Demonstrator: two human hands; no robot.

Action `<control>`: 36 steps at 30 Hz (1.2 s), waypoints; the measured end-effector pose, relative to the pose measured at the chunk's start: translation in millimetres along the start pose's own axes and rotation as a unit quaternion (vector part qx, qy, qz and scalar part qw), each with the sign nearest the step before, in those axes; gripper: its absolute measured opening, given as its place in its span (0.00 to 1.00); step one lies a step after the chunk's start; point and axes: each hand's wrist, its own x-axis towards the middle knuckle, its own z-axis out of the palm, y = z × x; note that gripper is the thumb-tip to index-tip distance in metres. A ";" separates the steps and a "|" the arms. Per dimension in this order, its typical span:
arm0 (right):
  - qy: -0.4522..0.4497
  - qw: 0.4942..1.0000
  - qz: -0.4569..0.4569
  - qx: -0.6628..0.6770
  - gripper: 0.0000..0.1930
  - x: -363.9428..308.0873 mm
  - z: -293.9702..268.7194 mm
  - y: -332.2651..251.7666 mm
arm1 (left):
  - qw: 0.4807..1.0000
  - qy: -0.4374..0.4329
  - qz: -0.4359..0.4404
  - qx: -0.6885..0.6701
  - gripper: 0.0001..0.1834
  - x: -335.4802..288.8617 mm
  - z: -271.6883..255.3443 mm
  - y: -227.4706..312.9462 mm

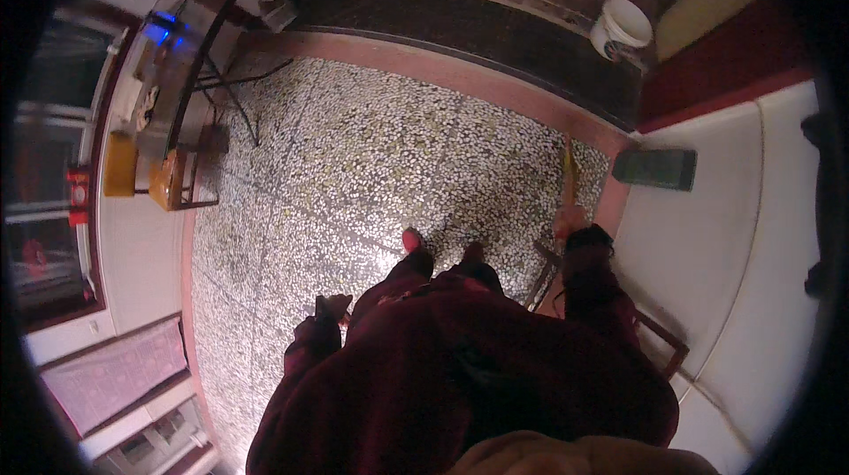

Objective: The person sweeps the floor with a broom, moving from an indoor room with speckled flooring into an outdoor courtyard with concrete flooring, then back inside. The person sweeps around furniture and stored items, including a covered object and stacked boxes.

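Observation:
Held out low at my right side, my right hand (pixel 569 220) is closed around the near end of a long, thin yellow thing (pixel 569 170). Its far end points away from me toward the pink floor border, and its exact kind is not clear. My left hand (pixel 334 307) hangs by my left thigh in a dark red sleeve. It is small and dim here, so its fingers do not show well. Between the hands, my feet stand on the speckled pebble floor (pixel 371 148).
A dark raised ledge (pixel 442 33) crosses the far side, with a white bucket (pixel 622 26) on it at right. A green box-like thing (pixel 654 169) is by the right wall. A chair (pixel 177 179) and table (pixel 190 68) stand left; a wooden frame (pixel 663 342) is at my right.

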 end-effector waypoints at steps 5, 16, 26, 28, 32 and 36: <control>-0.057 0.880 -0.022 0.471 0.09 61.0 8.3 -133.8 | 0.988 -0.027 -0.048 -0.142 0.17 25.2 9.7 -26.6; -0.332 0.633 0.114 0.689 0.08 140.3 -108.5 -350.5 | 0.813 -0.082 -0.148 -0.558 0.25 59.8 -22.4 -127.1; -0.297 0.735 0.101 0.601 0.06 272.0 -160.4 -376.6 | 0.822 0.033 -0.149 -0.549 0.23 29.2 77.5 -195.2; -0.361 0.608 0.147 0.691 0.08 312.9 -156.9 -368.2 | 0.864 0.054 -0.131 -0.483 0.25 21.7 75.3 -190.5; -0.455 0.626 0.080 0.628 0.12 402.2 -160.9 -352.0 | 0.932 0.094 -0.156 -0.312 0.24 7.2 47.5 -169.3; -0.395 0.822 -0.131 0.389 0.12 493.3 -151.9 -358.9 | 0.906 0.040 -0.231 -0.352 0.31 11.6 24.8 -159.1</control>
